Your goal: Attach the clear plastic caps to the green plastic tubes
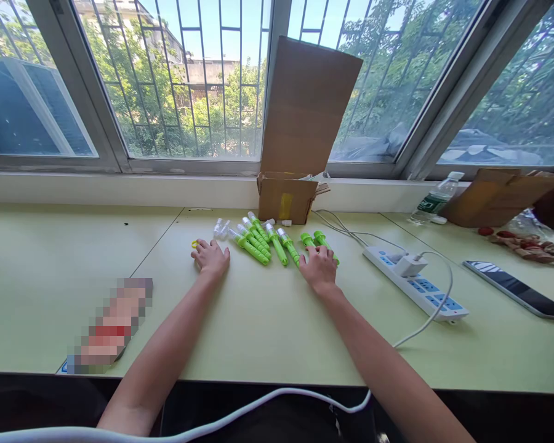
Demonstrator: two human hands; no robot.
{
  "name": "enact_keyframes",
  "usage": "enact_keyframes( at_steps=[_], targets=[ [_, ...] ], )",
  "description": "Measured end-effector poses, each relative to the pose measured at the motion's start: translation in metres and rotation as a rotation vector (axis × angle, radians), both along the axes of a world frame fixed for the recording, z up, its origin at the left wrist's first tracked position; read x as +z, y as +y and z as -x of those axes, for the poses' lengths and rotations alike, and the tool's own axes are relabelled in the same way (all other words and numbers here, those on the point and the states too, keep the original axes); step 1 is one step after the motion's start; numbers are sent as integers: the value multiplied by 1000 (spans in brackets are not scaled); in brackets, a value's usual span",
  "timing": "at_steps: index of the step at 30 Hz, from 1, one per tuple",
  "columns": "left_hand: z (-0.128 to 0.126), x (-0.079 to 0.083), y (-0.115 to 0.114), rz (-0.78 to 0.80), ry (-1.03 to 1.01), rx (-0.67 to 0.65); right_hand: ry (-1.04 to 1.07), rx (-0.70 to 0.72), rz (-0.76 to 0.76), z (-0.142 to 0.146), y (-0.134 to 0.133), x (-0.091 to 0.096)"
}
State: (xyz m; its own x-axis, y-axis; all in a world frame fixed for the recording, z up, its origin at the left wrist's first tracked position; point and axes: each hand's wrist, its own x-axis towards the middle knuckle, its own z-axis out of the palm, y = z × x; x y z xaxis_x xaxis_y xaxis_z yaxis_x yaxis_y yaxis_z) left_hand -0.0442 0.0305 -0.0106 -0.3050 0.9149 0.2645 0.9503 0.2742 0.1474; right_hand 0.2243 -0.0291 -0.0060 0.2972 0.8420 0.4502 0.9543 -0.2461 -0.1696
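My left hand (211, 256) lies on the table with its fingers apart, palm down. A small yellow ring-like piece (194, 244) is at its fingertips. My right hand (320, 268) rests over two green plastic tubes (307, 239) without clear caps, its fingers spread and touching them; their lower parts are partly hidden. Between my hands lie several ribbed green tubes with clear caps (255, 247), fanned out side by side. One capped green tube (288, 246) lies just left of my right hand. Beyond my left hand are loose clear caps (221, 229).
An upright-flapped cardboard box (284, 200) stands behind the tubes by the window. To the right are a white power strip (415, 283) with cables, a phone (517, 289), a water bottle (436, 200) and another cardboard box (493, 197). A blurred-out flat object (113, 326) lies at front left.
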Motion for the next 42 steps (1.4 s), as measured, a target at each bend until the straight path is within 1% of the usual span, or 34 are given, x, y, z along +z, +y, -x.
enact_keyframes(
  at_steps=[3, 6, 8, 12, 18, 21, 23, 28, 34, 38, 42],
  targets=[
    [1, -1, 0, -9, 13, -29, 10, 7, 18, 0, 0, 0],
    [1, -2, -1, -54, 40, -62, 11, 2, 15, -1, 0, 0],
    [0, -1, -1, -96, 55, -113, 11, -9, 19, -2, 1, -1],
    [-5, 3, -4, -226, 73, -288, 3, -37, 34, -5, 2, 0],
    [-18, 10, -11, -417, 86, -620, 1, -44, 57, -11, 3, 0],
    [-24, 12, -17, -445, 104, -699, 17, -44, 59, -15, 4, -1],
    [-27, 13, -20, -413, 103, -708, 29, -49, 69, -18, 5, -1],
    [-29, 14, -25, -331, 69, -664, 51, -61, 123, -23, 7, 0],
    [-30, 21, -30, -264, 15, -612, 32, -69, 169, -25, 7, 2],
    [-32, 24, -32, -253, 11, -612, 29, -83, 184, -25, 6, 1],
    [-33, 23, -33, -281, 20, -626, 61, -106, 202, -25, 7, 2]
  ],
)
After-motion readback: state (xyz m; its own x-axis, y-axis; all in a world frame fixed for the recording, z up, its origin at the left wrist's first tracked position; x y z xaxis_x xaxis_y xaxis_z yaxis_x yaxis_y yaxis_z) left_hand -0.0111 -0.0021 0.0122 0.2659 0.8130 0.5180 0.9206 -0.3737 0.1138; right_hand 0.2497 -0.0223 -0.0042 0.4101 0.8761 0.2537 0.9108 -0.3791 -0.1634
